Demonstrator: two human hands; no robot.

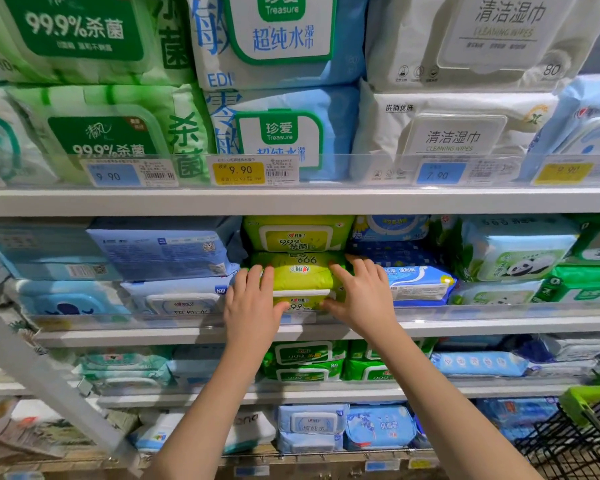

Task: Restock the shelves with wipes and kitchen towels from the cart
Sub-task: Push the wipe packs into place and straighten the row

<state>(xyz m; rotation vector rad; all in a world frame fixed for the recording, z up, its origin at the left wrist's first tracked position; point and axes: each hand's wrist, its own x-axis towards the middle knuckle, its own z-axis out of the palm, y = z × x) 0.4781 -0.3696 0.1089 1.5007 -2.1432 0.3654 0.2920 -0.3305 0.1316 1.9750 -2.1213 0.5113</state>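
Mid shelf packed tight. Lime pack (303,277) has blue packs (160,251) close on its left & a blue-white pack (418,282) just beside it on the right, so left hand (252,306) & right hand (361,296) grip only its front corners. Upper lime pack (297,235) sits right under the shelf board (291,201), no room above. Narrow dark gap to its left. Clear lip (499,311) bars the front edge. Cart (582,434) crowds lower right.

We see a blue price tag (113,174) reading 9.90 at upper left, a yellow price tag (238,170) also reading 9.90 to its right, and a second blue tag (437,174) reading 7.90 further right, all set along a clear plastic strip (343,164). At far right sits a blurred yellow tag (563,171). A white slanted bar (49,372) crosses our lower left.
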